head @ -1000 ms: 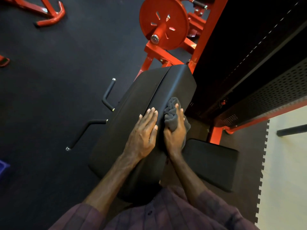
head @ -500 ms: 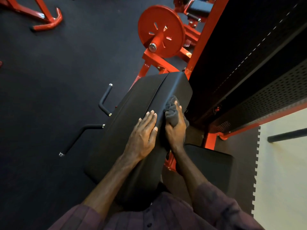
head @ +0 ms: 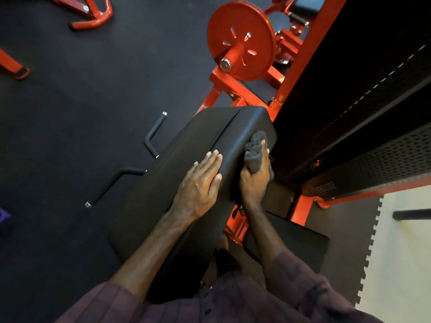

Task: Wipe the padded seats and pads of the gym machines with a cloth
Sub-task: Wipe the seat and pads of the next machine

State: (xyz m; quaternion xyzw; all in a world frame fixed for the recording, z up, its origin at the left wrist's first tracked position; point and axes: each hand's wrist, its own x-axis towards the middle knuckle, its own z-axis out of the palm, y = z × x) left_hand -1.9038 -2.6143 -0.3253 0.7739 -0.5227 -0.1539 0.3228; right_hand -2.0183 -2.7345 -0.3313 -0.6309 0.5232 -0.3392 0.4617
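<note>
A long black padded back pad [head: 186,155] of a red gym machine fills the middle of the view. My left hand [head: 198,185] lies flat on its top face, fingers straight. My right hand [head: 254,180] grips a bunched dark grey cloth [head: 255,148] and holds it against the pad's right side face, near the far end. A lower black seat pad [head: 300,241] sits below and to the right, partly hidden by my right forearm.
A red weight plate [head: 240,40] on its red frame stands beyond the pad. A black perforated weight-stack cover [head: 373,113] rises on the right. Two black handles [head: 154,136] stick out on the left over dark rubber flooring. Red machine feet [head: 91,17] lie at the top left.
My right hand has slid the cloth farther along the pad's right side, away from me. My left hand has stayed flat on the pad.
</note>
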